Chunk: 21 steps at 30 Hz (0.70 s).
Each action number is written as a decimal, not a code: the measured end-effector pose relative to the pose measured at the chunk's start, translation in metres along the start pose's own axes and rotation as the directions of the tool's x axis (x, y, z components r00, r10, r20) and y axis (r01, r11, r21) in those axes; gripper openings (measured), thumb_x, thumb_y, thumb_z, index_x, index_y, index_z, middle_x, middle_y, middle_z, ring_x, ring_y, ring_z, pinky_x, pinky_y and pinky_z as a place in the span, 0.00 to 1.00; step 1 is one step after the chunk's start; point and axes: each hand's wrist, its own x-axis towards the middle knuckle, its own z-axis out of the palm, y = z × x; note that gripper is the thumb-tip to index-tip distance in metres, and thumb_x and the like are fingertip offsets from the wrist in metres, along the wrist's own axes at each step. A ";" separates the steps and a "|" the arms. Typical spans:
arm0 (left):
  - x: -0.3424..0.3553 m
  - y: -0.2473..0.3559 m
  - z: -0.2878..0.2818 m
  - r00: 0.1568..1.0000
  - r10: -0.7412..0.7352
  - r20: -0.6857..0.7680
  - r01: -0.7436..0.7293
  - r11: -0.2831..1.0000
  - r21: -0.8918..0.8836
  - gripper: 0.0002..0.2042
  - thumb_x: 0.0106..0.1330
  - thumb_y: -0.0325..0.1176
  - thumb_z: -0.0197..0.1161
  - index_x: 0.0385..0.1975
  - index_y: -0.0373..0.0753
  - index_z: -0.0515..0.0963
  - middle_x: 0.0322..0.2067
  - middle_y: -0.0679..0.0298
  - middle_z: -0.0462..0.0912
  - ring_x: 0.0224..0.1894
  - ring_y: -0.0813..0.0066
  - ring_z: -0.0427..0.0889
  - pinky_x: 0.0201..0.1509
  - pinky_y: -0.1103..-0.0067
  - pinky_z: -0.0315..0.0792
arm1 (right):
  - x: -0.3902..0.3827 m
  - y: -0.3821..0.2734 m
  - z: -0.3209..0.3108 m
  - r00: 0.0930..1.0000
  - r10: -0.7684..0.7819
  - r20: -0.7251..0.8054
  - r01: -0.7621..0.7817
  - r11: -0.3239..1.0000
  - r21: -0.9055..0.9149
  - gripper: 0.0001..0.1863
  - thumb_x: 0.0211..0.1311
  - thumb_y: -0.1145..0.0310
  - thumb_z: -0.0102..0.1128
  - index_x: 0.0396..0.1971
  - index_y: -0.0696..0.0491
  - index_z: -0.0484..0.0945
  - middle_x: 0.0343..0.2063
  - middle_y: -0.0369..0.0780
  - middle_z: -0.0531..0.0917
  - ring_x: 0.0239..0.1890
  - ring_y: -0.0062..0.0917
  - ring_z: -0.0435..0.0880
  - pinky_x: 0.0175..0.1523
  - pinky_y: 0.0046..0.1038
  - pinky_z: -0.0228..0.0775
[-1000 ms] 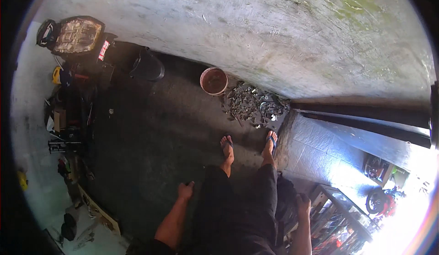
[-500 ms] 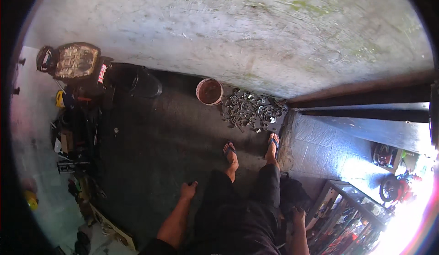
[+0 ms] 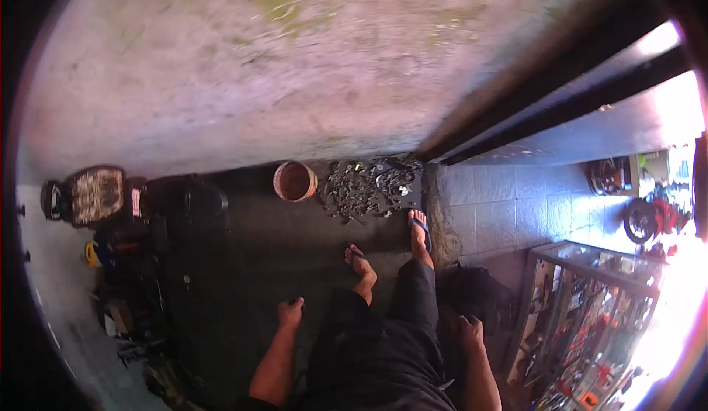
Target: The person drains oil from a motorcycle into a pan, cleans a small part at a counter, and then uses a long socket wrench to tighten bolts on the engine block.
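- View has swung right, showing more of the glass cabinet.
- Left hand curled above dark floor; cannot tell if holding anything.
- Right hand half-curled near black bundle; grip unclear.

Left hand over the dark floor, left of the shorts; grip partly curled, a dark patch at the fingers, not identifiable. Right hand right of the body, grip curled, near a dark bundle; contact cannot be told. Left foot in a sandal; right foot farther forward, near a heap of small metal parts. Open bucket just left of the heap, both by the far wall. On the right: tiled floor, glass display case nearer, red motorcycle beyond.
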 end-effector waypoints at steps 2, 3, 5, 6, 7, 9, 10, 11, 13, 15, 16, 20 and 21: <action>0.011 0.003 0.008 0.997 -0.058 0.060 0.061 0.997 -0.055 0.12 0.62 0.35 0.63 0.29 0.29 0.81 0.26 0.60 0.82 0.27 0.71 0.79 0.33 0.73 0.72 | -0.001 0.015 0.002 0.990 0.139 -0.010 -0.138 0.988 0.072 0.24 0.57 0.56 0.61 0.41 0.66 0.79 0.39 0.48 0.84 0.37 0.34 0.83 0.44 0.31 0.73; 0.017 -0.001 0.012 0.992 -0.090 0.087 0.097 0.992 -0.080 0.11 0.62 0.34 0.63 0.28 0.30 0.81 0.25 0.62 0.82 0.25 0.74 0.78 0.31 0.74 0.71 | -0.004 0.026 0.000 0.990 0.143 0.012 -0.144 0.985 0.099 0.26 0.57 0.56 0.61 0.42 0.66 0.79 0.39 0.49 0.84 0.37 0.34 0.83 0.46 0.31 0.73; 0.035 -0.014 0.017 0.991 -0.038 0.131 0.043 0.998 -0.041 0.09 0.63 0.32 0.62 0.26 0.33 0.80 0.23 0.64 0.80 0.24 0.76 0.77 0.28 0.77 0.70 | -0.009 0.039 -0.005 0.983 0.184 0.016 -0.184 0.966 0.181 0.26 0.57 0.56 0.61 0.43 0.67 0.79 0.37 0.48 0.84 0.37 0.34 0.83 0.46 0.31 0.73; 0.041 -0.007 0.023 0.988 -0.010 0.155 0.014 1.000 -0.024 0.08 0.63 0.31 0.61 0.26 0.34 0.79 0.22 0.64 0.80 0.23 0.77 0.77 0.27 0.78 0.70 | -0.017 0.028 -0.011 0.974 0.225 -0.002 -0.218 0.947 0.237 0.25 0.57 0.57 0.61 0.42 0.66 0.79 0.36 0.47 0.84 0.37 0.33 0.83 0.46 0.31 0.73; 0.046 0.001 0.031 0.987 -0.013 0.158 0.016 1.000 -0.019 0.08 0.63 0.31 0.61 0.26 0.33 0.79 0.21 0.65 0.79 0.22 0.77 0.77 0.26 0.78 0.70 | -0.019 0.025 -0.017 0.964 0.265 -0.017 -0.249 0.923 0.292 0.24 0.58 0.57 0.61 0.42 0.66 0.79 0.34 0.46 0.84 0.36 0.32 0.83 0.45 0.31 0.73; 0.043 0.037 0.046 0.984 -0.020 0.179 0.021 1.000 -0.002 0.07 0.63 0.31 0.61 0.27 0.33 0.78 0.20 0.65 0.78 0.21 0.77 0.76 0.24 0.79 0.70 | -0.004 0.091 -0.015 0.964 0.248 -0.100 -0.194 0.905 0.378 0.22 0.59 0.58 0.59 0.40 0.66 0.80 0.31 0.45 0.85 0.34 0.30 0.83 0.40 0.30 0.73; 0.040 0.052 0.054 0.981 -0.036 0.189 0.036 0.999 0.006 0.07 0.63 0.31 0.61 0.26 0.34 0.78 0.20 0.66 0.77 0.21 0.78 0.76 0.23 0.79 0.69 | 0.005 0.127 -0.012 0.963 0.236 -0.129 -0.163 0.894 0.417 0.21 0.60 0.59 0.58 0.39 0.65 0.80 0.30 0.45 0.85 0.33 0.29 0.83 0.38 0.30 0.73; 0.039 0.070 0.062 0.980 -0.048 0.194 0.047 0.999 0.010 0.07 0.63 0.31 0.61 0.26 0.34 0.77 0.20 0.66 0.77 0.20 0.78 0.76 0.22 0.80 0.69 | 0.015 0.145 -0.014 0.950 0.294 -0.110 -0.202 0.841 0.503 0.21 0.60 0.60 0.58 0.39 0.66 0.80 0.30 0.45 0.84 0.32 0.29 0.83 0.37 0.30 0.73; 0.034 0.110 0.086 0.981 -0.041 0.188 0.037 0.999 0.021 0.07 0.63 0.31 0.61 0.26 0.35 0.76 0.20 0.66 0.77 0.19 0.79 0.75 0.20 0.81 0.68 | 0.035 0.153 -0.025 0.918 0.395 -0.046 -0.269 0.701 0.660 0.20 0.61 0.61 0.57 0.40 0.66 0.79 0.29 0.45 0.84 0.31 0.28 0.83 0.36 0.29 0.73; 0.022 0.157 0.120 0.983 -0.001 0.185 -0.008 0.999 0.048 0.08 0.63 0.32 0.61 0.25 0.35 0.75 0.20 0.67 0.76 0.18 0.80 0.74 0.18 0.81 0.66 | 0.048 0.151 -0.048 0.866 0.485 0.124 -0.390 0.497 0.775 0.19 0.60 0.62 0.58 0.40 0.64 0.80 0.29 0.43 0.83 0.30 0.28 0.82 0.36 0.29 0.73; 0.019 0.178 0.133 0.978 0.021 0.207 -0.026 0.999 0.019 0.07 0.62 0.31 0.61 0.25 0.36 0.75 0.20 0.68 0.75 0.18 0.80 0.73 0.18 0.81 0.66 | 0.058 0.160 -0.052 0.855 0.499 0.140 -0.395 0.453 0.799 0.17 0.60 0.62 0.59 0.37 0.63 0.81 0.28 0.42 0.83 0.29 0.27 0.81 0.34 0.29 0.73; -0.028 0.274 0.245 0.962 0.087 0.258 -0.093 0.996 0.012 0.07 0.62 0.30 0.59 0.22 0.38 0.72 0.18 0.69 0.70 0.16 0.82 0.68 0.17 0.82 0.62 | 0.110 0.272 -0.041 0.817 0.507 -0.274 -0.292 0.775 0.560 0.18 0.59 0.60 0.62 0.36 0.63 0.81 0.29 0.42 0.83 0.31 0.27 0.80 0.37 0.32 0.72; -0.023 0.272 0.266 0.957 0.151 0.247 -0.157 0.988 0.007 0.08 0.62 0.29 0.58 0.21 0.38 0.72 0.17 0.71 0.69 0.16 0.83 0.67 0.17 0.83 0.61 | 0.118 0.261 -0.076 0.831 0.527 -0.180 -0.351 0.746 0.566 0.20 0.59 0.59 0.62 0.37 0.64 0.81 0.31 0.43 0.84 0.34 0.28 0.81 0.40 0.32 0.72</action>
